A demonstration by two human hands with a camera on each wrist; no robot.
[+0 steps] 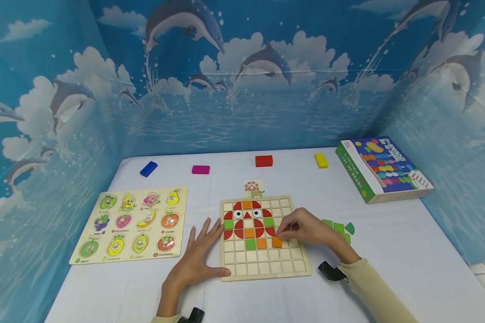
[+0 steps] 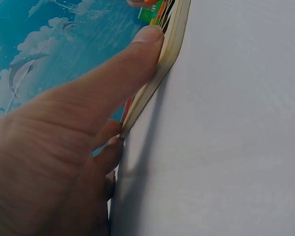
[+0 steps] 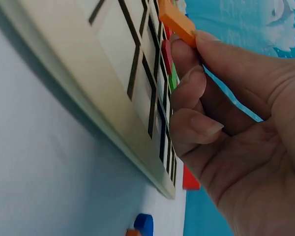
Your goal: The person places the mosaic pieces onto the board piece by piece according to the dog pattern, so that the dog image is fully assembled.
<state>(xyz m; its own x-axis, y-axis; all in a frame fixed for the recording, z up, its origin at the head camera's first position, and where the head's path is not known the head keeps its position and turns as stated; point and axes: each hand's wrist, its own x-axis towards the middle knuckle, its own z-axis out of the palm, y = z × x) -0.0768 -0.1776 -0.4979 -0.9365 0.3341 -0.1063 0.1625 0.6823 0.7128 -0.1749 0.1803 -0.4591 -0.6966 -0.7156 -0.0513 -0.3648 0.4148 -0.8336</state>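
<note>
A square wooden grid board lies on the white table, its upper and middle cells filled with red, orange and green tiles and two eye pieces. With fingers spread, my left hand rests at the board's left side; the thumb presses the lower-left rim. My right hand pinches an orange square tile between thumb and forefinger, over the grid right of the middle. Left of it, another orange tile and a green tile sit in the same row. A small pattern card lies behind the board.
Several loose green pieces lie right of the board, partly behind my right forearm. A fruit puzzle board lies at left. Blue, magenta, red and yellow blocks line the back, with a game box at back right.
</note>
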